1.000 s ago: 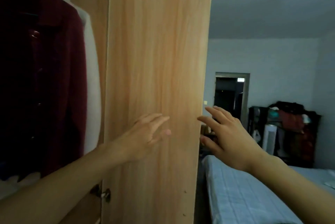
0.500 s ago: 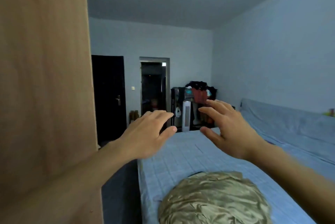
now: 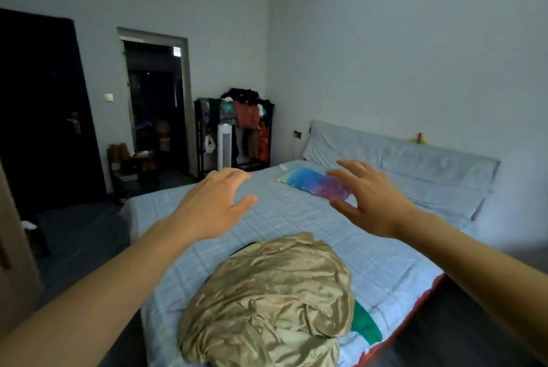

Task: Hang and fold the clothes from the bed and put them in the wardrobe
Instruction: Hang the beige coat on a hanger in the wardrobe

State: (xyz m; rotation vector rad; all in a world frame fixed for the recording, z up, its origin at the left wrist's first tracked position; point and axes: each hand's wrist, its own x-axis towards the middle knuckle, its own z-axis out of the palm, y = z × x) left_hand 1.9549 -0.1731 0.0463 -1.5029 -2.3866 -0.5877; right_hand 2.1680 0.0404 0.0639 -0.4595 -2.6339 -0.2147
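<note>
Head view: left hand (image 3: 212, 208) out over the bed (image 3: 296, 218), palm down, fingers loosely spread and slightly bent, holding nothing. Right hand (image 3: 369, 199) level with it and well apart, fingers spread wide, thumb dropped, likewise holding nothing, in front of a multicoloured pillow (image 3: 314, 184) lying near the headboard (image 3: 415, 156). Below and between both forearms, a crumpled heap of gold satin clothing (image 3: 272, 304) on the near end of the pale blue checked bed cover, touched by neither hand. Just beside the heap on its right, a green piece of cloth (image 3: 366, 326) poking out; at its far left edge, a sliver of something dark, too hidden to name. Further out: a clothes rack (image 3: 237, 126) loaded with garments against the far wall, a white tower fan (image 3: 224, 147) before it, an open doorway (image 3: 155, 105), a dark door (image 3: 44, 108) at left.
</note>
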